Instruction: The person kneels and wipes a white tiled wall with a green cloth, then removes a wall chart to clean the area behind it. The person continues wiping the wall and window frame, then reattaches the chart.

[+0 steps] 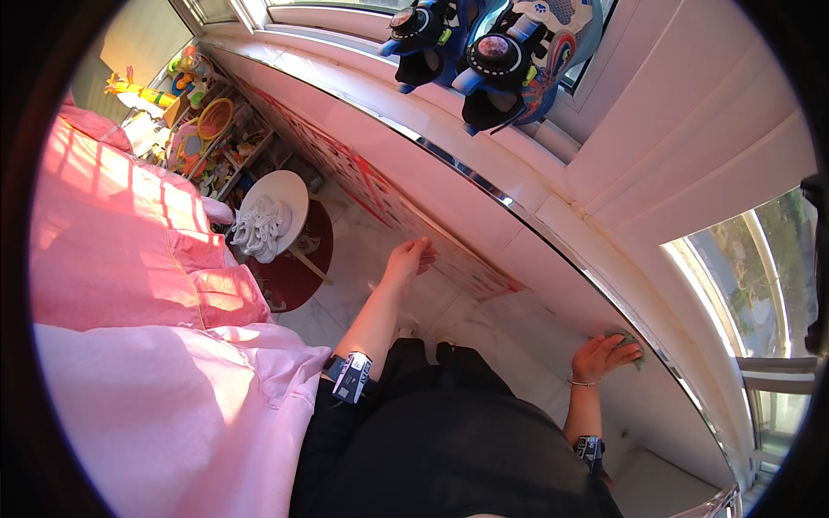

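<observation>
My right hand presses a green cloth against the pale wall just below the window sill's edge; its fingers lie over the cloth and hide part of it. A thin bracelet circles that wrist. My left hand hangs in the air over the tiled floor, fingers loosely curled, near a poster with red markings on the wall below the sill. Nothing shows in its fingers. Each forearm wears a dark band bearing a printed tag.
Blue children's shoes stand on the window sill. White shoes sit on a round stool beside a dark red round object. Pink fabric hangs at left, near a shelf of toys. A metal rail is at lower right.
</observation>
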